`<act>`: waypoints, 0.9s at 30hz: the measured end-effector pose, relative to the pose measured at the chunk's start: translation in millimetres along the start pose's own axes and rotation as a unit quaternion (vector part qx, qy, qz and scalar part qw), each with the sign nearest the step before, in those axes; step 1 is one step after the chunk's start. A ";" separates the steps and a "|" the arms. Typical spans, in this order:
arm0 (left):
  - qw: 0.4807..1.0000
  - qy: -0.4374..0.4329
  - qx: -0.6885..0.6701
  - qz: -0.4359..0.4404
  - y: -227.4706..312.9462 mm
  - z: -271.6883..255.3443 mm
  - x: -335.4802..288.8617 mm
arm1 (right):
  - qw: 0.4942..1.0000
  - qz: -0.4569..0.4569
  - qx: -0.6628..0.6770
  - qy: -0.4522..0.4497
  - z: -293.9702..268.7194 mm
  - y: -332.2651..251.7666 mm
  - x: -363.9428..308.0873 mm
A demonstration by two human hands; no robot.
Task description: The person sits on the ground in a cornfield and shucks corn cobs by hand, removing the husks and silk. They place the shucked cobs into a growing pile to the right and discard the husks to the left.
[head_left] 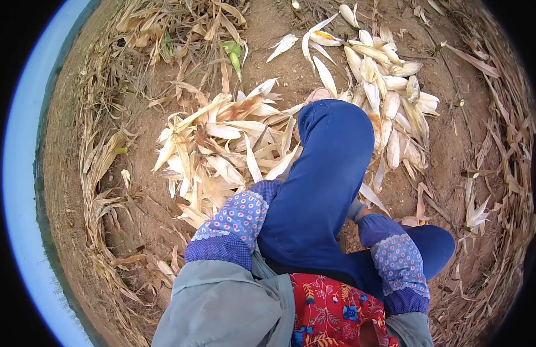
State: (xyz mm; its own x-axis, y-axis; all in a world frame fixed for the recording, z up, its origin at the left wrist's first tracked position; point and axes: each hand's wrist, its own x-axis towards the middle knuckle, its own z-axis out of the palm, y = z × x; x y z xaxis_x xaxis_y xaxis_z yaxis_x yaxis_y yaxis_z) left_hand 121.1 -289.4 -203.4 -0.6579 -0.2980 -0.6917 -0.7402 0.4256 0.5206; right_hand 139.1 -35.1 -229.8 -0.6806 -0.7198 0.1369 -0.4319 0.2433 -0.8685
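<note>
My left forearm, in a patterned blue sleeve cover (pixel 236 217), reaches in beside my raised knee. Only a grey patch of my left hand (pixel 286 172) shows at the cuff, next to a heap of dry corn husks (pixel 221 153). My right forearm, in a matching sleeve cover (pixel 399 260), bends inward behind the blue trouser leg (pixel 317 173). A grey bit of my right hand (pixel 356 210) peeks out there. The leg hides the fingers of both hands and anything in them. Beyond the knee lies a pile of corn ears (pixel 389 87), mostly in pale husks.
A partly opened corn ear (pixel 326 37) shows yellow kernels at the pile's far end. A green husk (pixel 233 55) lies far left of it. Dry stalks and leaves (pixel 97 173) run along the left, with more stalks (pixel 511 115) along the right. Brown soil (pixel 146 214) lies between.
</note>
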 end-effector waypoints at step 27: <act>0.823 0.544 0.093 -0.137 -120.0 -258.7 -95.0 | 0.850 0.410 0.085 0.320 -247.3 -107.2 -20.6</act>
State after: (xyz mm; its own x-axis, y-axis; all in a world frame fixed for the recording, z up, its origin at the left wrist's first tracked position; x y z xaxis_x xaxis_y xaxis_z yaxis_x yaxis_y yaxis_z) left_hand 236.4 -533.2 -70.6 -0.2795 -0.9500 0.1391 -0.9141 0.3076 0.2641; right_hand 53.1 114.5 -21.7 -0.9175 0.1608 -0.3637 0.3976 0.3557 -0.8458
